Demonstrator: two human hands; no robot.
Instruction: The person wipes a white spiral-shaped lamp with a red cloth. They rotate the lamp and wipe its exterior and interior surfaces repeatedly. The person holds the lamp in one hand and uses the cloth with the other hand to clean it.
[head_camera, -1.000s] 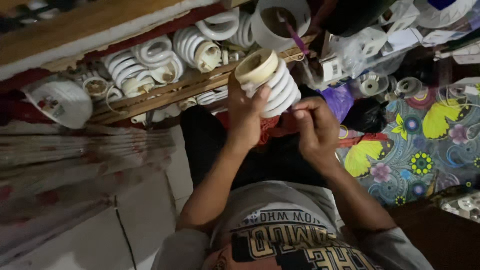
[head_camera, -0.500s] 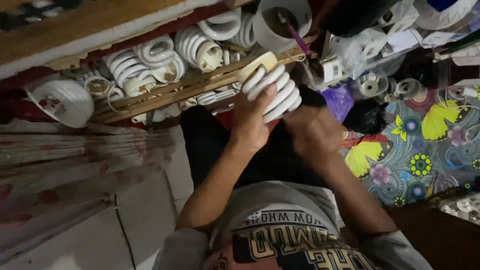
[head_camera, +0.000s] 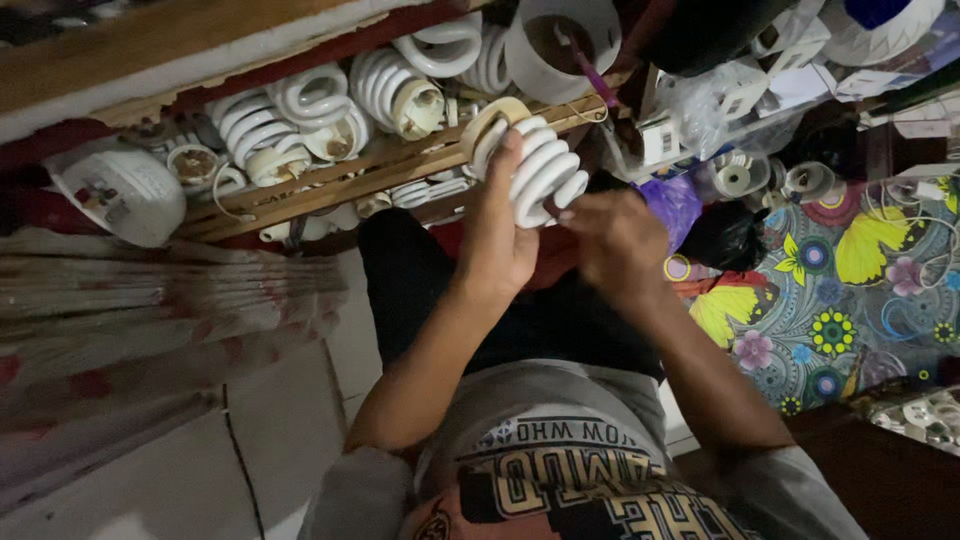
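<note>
My left hand (head_camera: 495, 235) grips a white spiral lamp bulb (head_camera: 540, 165) around its coils, with the cream base pointing up and left toward a wooden crate (head_camera: 330, 185). The fingers of my right hand (head_camera: 615, 240) pinch the bulb's lower right end. Both hands are raised above my lap, just in front of the crate. The crate holds several more white spiral bulbs (head_camera: 390, 90) lying on their sides.
A white bowl-shaped lamp shade (head_camera: 120, 190) lies left of the crate. A white round housing (head_camera: 560, 40) with a purple-handled tool stands behind. Plastic bags and small parts (head_camera: 720, 130) crowd the right, on a colourful butterfly-print cloth (head_camera: 850, 290). Pale floor tiles (head_camera: 200, 440) lie lower left.
The bulb has been turned in my hands, so its base now faces the crate. My right hand has shifted from the side of the bulb to its lower end.
</note>
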